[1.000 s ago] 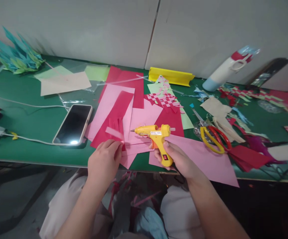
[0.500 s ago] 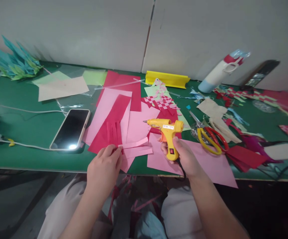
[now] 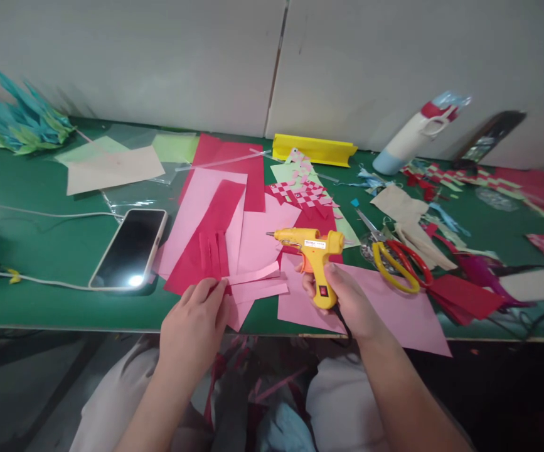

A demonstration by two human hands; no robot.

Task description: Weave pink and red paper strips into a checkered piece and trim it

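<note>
My right hand (image 3: pixel 342 298) is wrapped round the handle of a yellow glue gun (image 3: pixel 317 251), whose nozzle points left above pink sheets. Near the table's front edge, my left hand (image 3: pixel 195 317) has its fingers pressed together on the joined ends of paper strips. Light pink strips (image 3: pixel 260 289) stretch to the right from its fingertips, and red strips (image 3: pixel 213 251) reach away over a red sheet (image 3: pixel 224 204). What lies right under the fingertips is hidden.
A phone (image 3: pixel 130 248) with a white cable lies left. Scissors (image 3: pixel 394 263) and fabric scraps are right, with a bottle (image 3: pixel 415 135) behind. A yellow channel-shaped piece (image 3: pixel 315 150) and checkered woven paper (image 3: pixel 302 191) lie at the back.
The glue gun has shifted very slightly left in my right hand's grip. My left hand stays on the strips. The view has moved a little.
</note>
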